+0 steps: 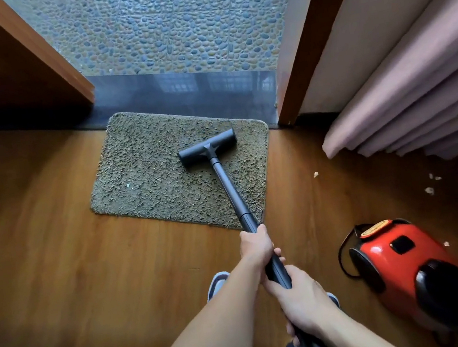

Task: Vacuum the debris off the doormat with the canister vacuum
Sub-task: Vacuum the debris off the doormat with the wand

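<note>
Hands both wrap the black vacuum wand [231, 190]: my left hand [254, 244] ahead, my right hand [301, 295] behind. Its T-shaped floor head [207, 147] rests near the shaggy grey-brown doormat's [147, 167] far right corner. Pale specks [128, 184] remain leftward, so I judge it half done; the red canister vacuum [404, 260] sits on the wooden floor [57, 256].

Red canister vacuum [404, 260]; grey-brown doormat [162, 171]

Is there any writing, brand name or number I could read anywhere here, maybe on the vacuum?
No text can be read.
Red canister vacuum: an orange-yellow label on top, near its handle, too blurred to read.
Wand and floor head: plain dark, no markings visible.
Doormat: no lettering.
</note>
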The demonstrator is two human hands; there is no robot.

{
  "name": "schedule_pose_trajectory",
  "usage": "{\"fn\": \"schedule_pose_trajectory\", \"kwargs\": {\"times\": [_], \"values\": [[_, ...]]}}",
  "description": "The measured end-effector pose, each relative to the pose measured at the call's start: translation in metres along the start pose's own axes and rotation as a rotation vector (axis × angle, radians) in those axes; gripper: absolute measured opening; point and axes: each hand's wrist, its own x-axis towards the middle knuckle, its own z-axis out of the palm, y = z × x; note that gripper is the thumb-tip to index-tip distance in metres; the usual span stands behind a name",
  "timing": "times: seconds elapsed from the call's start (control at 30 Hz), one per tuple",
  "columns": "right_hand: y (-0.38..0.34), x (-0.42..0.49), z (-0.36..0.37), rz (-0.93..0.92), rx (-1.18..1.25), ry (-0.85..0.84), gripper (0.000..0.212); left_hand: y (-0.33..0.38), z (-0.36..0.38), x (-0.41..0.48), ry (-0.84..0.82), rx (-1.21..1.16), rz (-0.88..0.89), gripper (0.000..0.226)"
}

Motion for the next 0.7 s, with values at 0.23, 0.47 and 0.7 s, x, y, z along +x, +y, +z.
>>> {"fn": "schedule_pose_trajectory", "kwargs": {"times": [0.23,0.47,0.7], "values": [[0.055,-0.015,0.006,-0.058,-0.124,-0.001,0.032,-0.046,-0.001,-0.032,0.013,-0.058,-0.023,0.024],[0.079,-0.016,0.029,-0.096,-0.174,-0.038,0.026,-0.071,-0.025,-0.046,0.029,-0.122,-0.026,0.027],[0.071,-0.02,0.059,-0.171,-0.248,-0.013,0.02,-0.079,-0.062,-0.044,0.039,-0.175,-0.032,0.024]]}}
